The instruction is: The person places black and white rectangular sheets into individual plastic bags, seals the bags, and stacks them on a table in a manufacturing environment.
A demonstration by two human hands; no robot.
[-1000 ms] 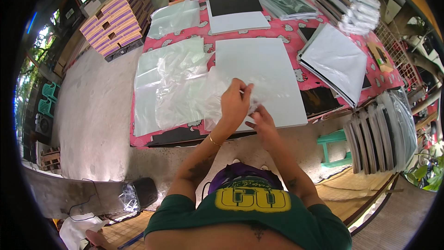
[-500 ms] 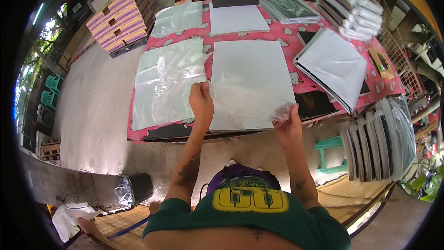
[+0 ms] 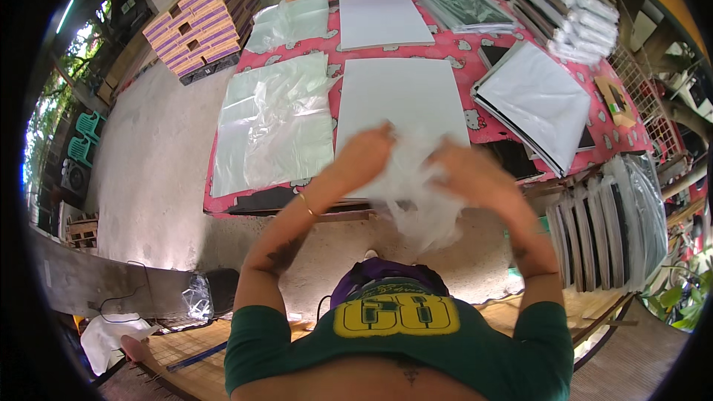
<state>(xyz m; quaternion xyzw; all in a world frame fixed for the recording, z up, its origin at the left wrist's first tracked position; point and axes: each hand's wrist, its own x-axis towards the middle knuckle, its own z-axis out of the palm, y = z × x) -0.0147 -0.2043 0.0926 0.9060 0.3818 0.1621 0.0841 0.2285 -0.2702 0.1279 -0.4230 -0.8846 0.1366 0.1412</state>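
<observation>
1. Boxes, striped purple, orange and yellow, sit stacked on the floor far left of the pink table
2. Clear bags lie flat on the table's left part, a white board beside them, a second board farther off
3. Wrapped panels lie right; more stand on edge near right
4. Left hand and right hand each pinch a crumpled clear bag between them over the table's near edge; it hangs down, blurred, its long axis unclear
</observation>
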